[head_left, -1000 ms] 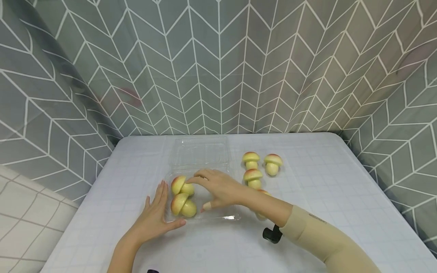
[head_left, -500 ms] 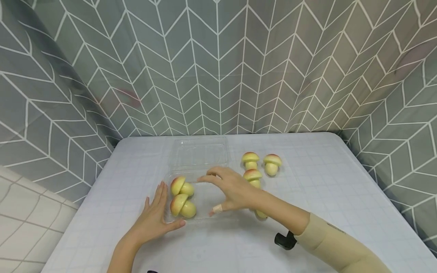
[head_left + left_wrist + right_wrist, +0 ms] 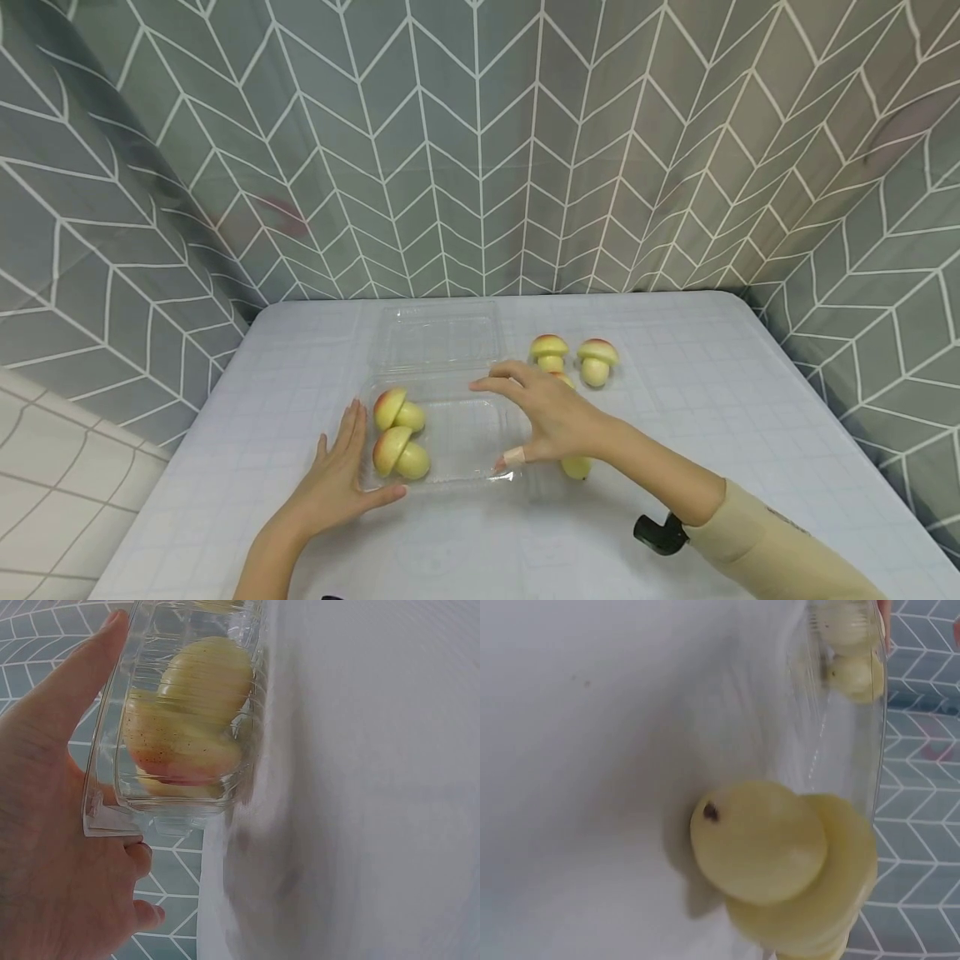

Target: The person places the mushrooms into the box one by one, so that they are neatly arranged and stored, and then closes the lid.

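Note:
A clear plastic container [image 3: 465,480] lies with its hinged lid [image 3: 438,333] folded back behind it. Two yellow mushroom-shaped pieces [image 3: 401,452] with reddish caps sit in its left end. My left hand [image 3: 337,471] rests against that end, fingers straight along the side and thumb at the front corner; the left wrist view shows the thumb beside the container rim [image 3: 109,765]. Over the container's right edge my right hand [image 3: 555,417] hovers, fingers spread and gently bent, nothing visible between them. It partly hides loose mushroom-shaped pieces; one [image 3: 757,840] looms close in the right wrist view.
Two more mushroom-shaped pieces [image 3: 597,362] stand fully or mostly visible at the back right of the white-covered table [image 3: 675,367]. A patterned grey curtain [image 3: 480,150] hangs behind and at both sides. A black device [image 3: 660,533] is on the right forearm.
My right hand has moved right, away from the two pieces in the container, toward the loose ones. The left hand and container have stayed in place.

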